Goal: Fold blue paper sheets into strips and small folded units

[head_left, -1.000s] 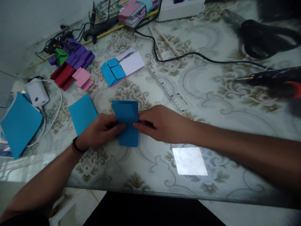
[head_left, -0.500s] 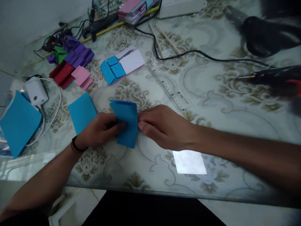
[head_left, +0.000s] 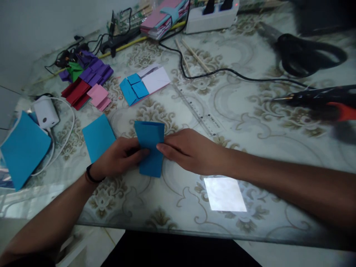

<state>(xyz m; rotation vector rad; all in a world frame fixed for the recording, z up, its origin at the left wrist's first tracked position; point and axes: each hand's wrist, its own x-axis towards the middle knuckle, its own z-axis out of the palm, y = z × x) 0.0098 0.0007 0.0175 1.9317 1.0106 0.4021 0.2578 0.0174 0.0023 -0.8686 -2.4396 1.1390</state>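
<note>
A folded blue paper [head_left: 151, 160] is held upright between my two hands, above the patterned table. My left hand [head_left: 122, 155] pinches its left side, thumb on the near face. At its right edge, my right hand [head_left: 189, 150] pinches the paper with the thumb on the near face and the other fingers behind. The paper's top shows a narrow gap between its layers. A flat blue sheet [head_left: 98, 135] lies on the table, partly beneath my left hand.
Folded red [head_left: 75, 93], purple [head_left: 97, 72] and pink [head_left: 99, 97] papers lie at the back left. Behind my hands is a clear ruler [head_left: 197, 113]. Scissors [head_left: 308, 55] and a glue gun [head_left: 311, 98] lie at the right, near a black cable [head_left: 236, 75].
The folded blue paper now faces the camera more squarely, and its top gap looks narrower. My right thumb has moved from beside its edge onto its near face. The view has shifted slightly.
</note>
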